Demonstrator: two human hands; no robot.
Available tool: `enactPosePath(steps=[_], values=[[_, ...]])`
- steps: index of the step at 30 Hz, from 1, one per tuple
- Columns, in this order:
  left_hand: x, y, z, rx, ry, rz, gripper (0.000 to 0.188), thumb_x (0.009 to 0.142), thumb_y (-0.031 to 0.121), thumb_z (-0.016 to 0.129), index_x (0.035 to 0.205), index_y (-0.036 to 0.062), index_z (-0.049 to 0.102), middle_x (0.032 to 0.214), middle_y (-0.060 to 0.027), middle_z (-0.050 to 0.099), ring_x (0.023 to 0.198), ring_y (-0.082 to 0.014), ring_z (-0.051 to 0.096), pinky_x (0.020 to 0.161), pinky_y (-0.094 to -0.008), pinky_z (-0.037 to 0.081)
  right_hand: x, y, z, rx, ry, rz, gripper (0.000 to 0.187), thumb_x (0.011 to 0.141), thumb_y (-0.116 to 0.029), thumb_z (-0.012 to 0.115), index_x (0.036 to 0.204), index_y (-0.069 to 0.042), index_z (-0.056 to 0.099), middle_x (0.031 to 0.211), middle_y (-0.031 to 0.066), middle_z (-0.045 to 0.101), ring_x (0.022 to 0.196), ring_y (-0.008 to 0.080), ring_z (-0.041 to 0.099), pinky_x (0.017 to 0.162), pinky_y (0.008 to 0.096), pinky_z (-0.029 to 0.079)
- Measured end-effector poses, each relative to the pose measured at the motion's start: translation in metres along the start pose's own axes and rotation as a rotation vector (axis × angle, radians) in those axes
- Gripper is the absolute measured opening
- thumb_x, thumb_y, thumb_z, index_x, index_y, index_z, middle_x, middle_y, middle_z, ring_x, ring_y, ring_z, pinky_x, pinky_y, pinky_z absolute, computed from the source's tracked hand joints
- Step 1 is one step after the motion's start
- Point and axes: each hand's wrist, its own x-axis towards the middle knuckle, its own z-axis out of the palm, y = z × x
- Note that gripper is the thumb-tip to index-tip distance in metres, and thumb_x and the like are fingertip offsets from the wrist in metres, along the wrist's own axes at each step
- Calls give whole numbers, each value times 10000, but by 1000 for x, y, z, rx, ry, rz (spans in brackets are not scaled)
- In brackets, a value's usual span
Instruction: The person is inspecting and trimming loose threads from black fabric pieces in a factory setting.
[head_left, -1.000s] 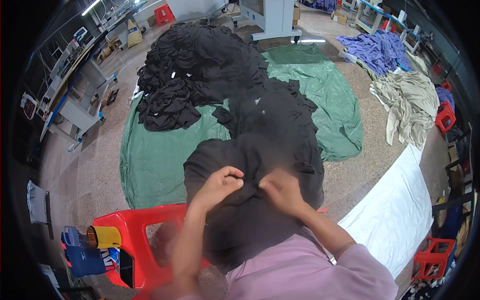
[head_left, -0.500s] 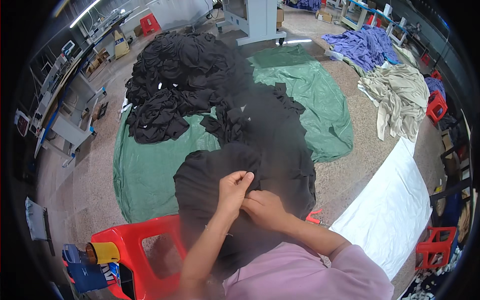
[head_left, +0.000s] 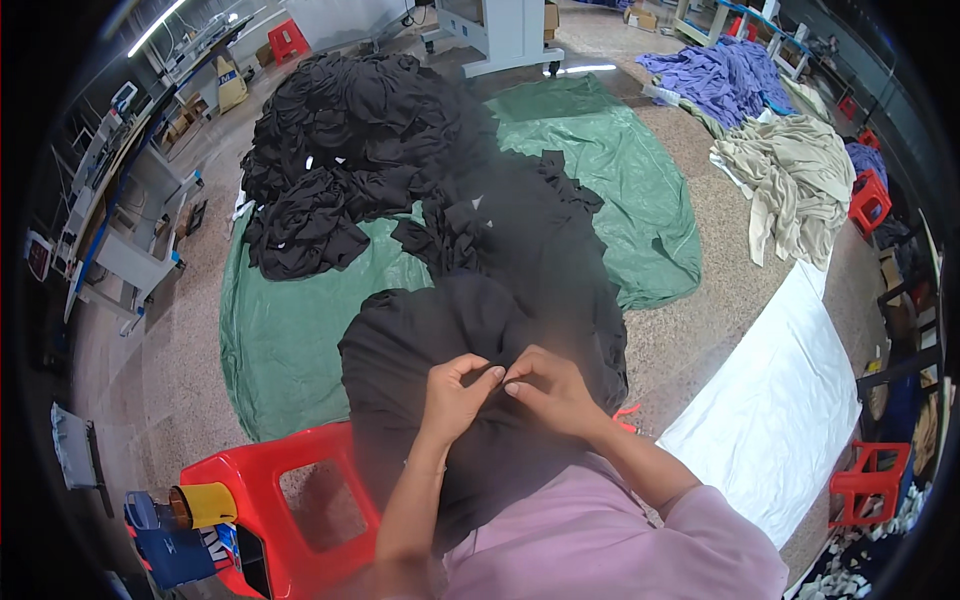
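Note:
Black cloth lies bunched over my lap and spreads forward in loose folds. Thumb and fingers of my left hand are pinched on the cloth. Close beside it on the right, my right hand pinches the same cloth, its thumb and forefinger tips almost meeting the left thumb. Whatever fine detail sits between the fingertips is too small to make out. Ahead of my hands, the lap cloth runs toward a large heap of black garments.
Green sheeting lies under the heap. A red plastic stool stands at my left, carrying a yellow-banded roll and a dark blue box. White sheeting is at the right, with beige and purple cloth piles beyond.
My right hand has risen from below the left hand to level with it, fingertips now facing the left thumb. My left hand has dropped slightly and turned toward the right.

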Motion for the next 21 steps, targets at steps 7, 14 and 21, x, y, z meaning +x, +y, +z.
enactPosePath(steps=[7,14,21], values=[[-7,4,-4,-418,-17,-171,55,868,28,682,840,-17,695,765,26,636,682,-13,531,612,-158,406,-2,0,22,-308,215,-212,153,781,14,705,920,-5,645,816,97,579,716,224,597,634,299,476],[-9,1,-5,-211,-23,-93,40,849,16,677,839,-16,698,751,42,617,668,-6,496,597,-171,375,-8,2,26,-476,263,-342,229,730,66,725,929,-14,645,813,103,581,670,250,607,579,317,496],[-9,-2,-11,72,-90,98,78,854,31,675,834,-44,667,725,14,612,669,-44,518,603,-213,399,-10,8,25,-514,214,-395,256,724,68,715,957,-14,649,820,101,583,688,251,615,591,324,503]])
